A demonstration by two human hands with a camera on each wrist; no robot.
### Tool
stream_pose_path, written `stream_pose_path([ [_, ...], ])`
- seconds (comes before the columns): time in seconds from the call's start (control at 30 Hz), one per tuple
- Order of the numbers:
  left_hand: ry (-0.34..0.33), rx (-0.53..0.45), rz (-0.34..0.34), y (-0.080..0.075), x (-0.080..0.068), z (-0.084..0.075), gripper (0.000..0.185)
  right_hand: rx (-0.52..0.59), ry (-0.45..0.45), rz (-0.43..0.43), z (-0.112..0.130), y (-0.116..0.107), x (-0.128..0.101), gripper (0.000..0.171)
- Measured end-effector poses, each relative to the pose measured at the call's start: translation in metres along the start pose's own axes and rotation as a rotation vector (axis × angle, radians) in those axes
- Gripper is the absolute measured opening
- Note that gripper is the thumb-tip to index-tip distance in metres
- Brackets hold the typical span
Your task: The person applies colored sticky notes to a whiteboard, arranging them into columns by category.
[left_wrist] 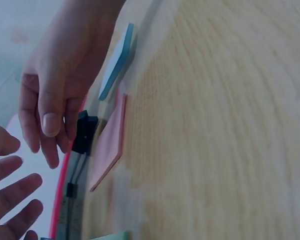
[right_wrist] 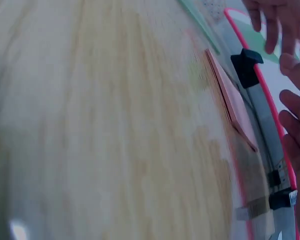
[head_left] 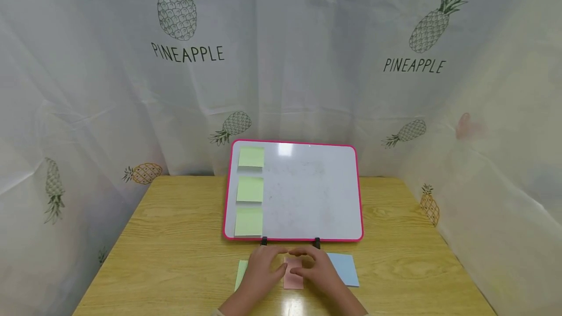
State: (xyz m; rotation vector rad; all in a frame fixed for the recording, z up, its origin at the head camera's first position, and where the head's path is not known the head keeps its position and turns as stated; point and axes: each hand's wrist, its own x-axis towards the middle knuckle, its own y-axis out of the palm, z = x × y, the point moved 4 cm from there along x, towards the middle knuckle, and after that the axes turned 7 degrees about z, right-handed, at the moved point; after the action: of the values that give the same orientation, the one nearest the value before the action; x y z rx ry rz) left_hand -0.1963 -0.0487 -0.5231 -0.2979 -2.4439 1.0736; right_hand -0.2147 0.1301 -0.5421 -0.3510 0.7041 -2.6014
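A pink sticky-note pad (head_left: pixel 293 277) lies flat on the wooden table just in front of the whiteboard, and both hands hover over it. My left hand (head_left: pixel 275 259) is on its left side with fingers spread and fairly straight (left_wrist: pixel 15 200). On the pad's right side, my right hand (head_left: pixel 304 263) has its fingers hanging loosely down (left_wrist: pixel 47 127), holding nothing that I can see. In the wrist views the pink pad (left_wrist: pixel 110 145) (right_wrist: pixel 230 100) lies below the fingers with a gap. The left hand partly covers a green pad (head_left: pixel 241 272); a blue pad (head_left: pixel 344 268) lies beside the right hand.
A pink-framed whiteboard (head_left: pixel 360 194) leans on a stand with black clips (head_left: pixel 317 243) at its lower edge. Three green notes (head_left: pixel 250 189) form a column down its left side. A pineapple-print curtain (head_left: pixel 189 52) encloses the table on three sides.
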Motion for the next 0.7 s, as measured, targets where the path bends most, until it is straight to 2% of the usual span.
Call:
stream_pose_path([
  [0.13, -0.086, -0.146, 0.095, 0.011, -0.001, 0.006, 0.028, -0.021, 0.022, 0.038, -0.006, 0.0, -0.005, 0.028],
  [0.2, -0.14, -0.211, 0.146, 0.017, -0.002, 0.01, 0.032, -0.01, 0.025, 0.056, -0.007, 0.0, -0.007, 0.031],
  [0.3, -0.177, -0.267, 0.186, 0.023, -0.004, 0.015, 0.042, -0.002, 0.02, 0.081, -0.008, 0.002, -0.008, 0.04],
  [0.47, -0.134, -0.239, 0.216, 0.028, -0.006, 0.02, 0.055, 0.021, 0.014, 0.135, -0.007, 0.006, -0.012, 0.052],
  [0.7, -0.117, -0.2, 0.256, 0.029, -0.01, 0.023, 0.058, 0.065, 0.021, 0.178, -0.006, 0.014, -0.014, 0.055],
])
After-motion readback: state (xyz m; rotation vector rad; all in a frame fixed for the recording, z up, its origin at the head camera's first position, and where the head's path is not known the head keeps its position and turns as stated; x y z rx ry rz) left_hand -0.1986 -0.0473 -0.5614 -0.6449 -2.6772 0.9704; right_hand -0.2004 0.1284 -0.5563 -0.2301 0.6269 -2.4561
